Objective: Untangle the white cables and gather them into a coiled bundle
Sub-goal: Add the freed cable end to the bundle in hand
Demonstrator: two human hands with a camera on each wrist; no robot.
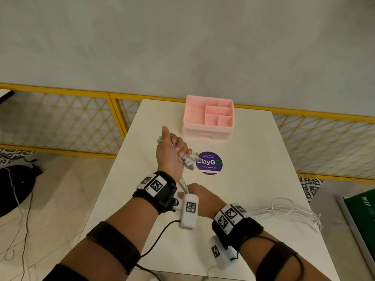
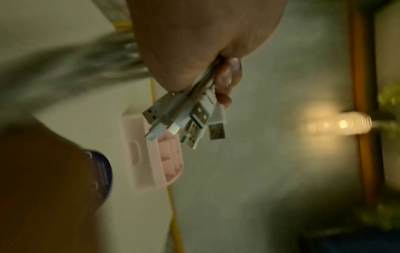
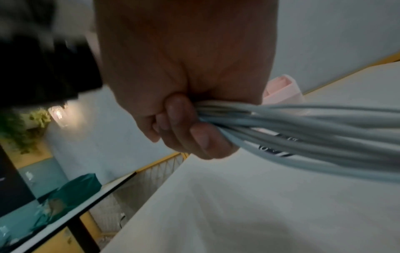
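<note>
Left hand (image 1: 170,157), raised over the middle of the table (image 1: 253,159), has its fingers (image 2: 227,80) curled tight round the cables (image 1: 187,161) just behind the USB plugs (image 2: 194,119), which jut out past the fist. Right hand (image 1: 203,199), nearer the front edge, grips the same strands in a fist. The loose ends (image 1: 288,211) trail to the right edge; a pink organiser (image 1: 209,116) stands at the back edge.

Dim indoor light; both wrist views motion-blurred, head view edges bowed.
</note>
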